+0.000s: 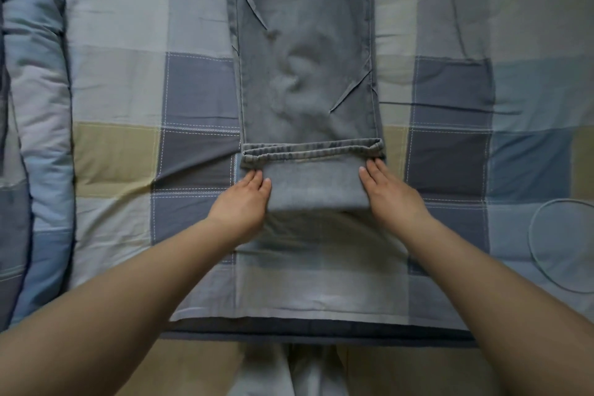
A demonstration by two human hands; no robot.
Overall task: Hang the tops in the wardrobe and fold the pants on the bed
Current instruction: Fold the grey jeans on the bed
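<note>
A pair of grey jeans lies lengthwise on the checked bed cover, its legs stacked and running away from me. The hem end is folded over into a short flap, with the two hems lying across the legs. My left hand holds the flap's left edge, fingers on top of the cloth. At the flap's right edge my right hand does the same. No tops or wardrobe are in view.
A rolled quilt runs along the left side of the bed. A thin grey ring lies on the cover at the right. The bed's near edge is just below my forearms, with the floor and my legs beneath.
</note>
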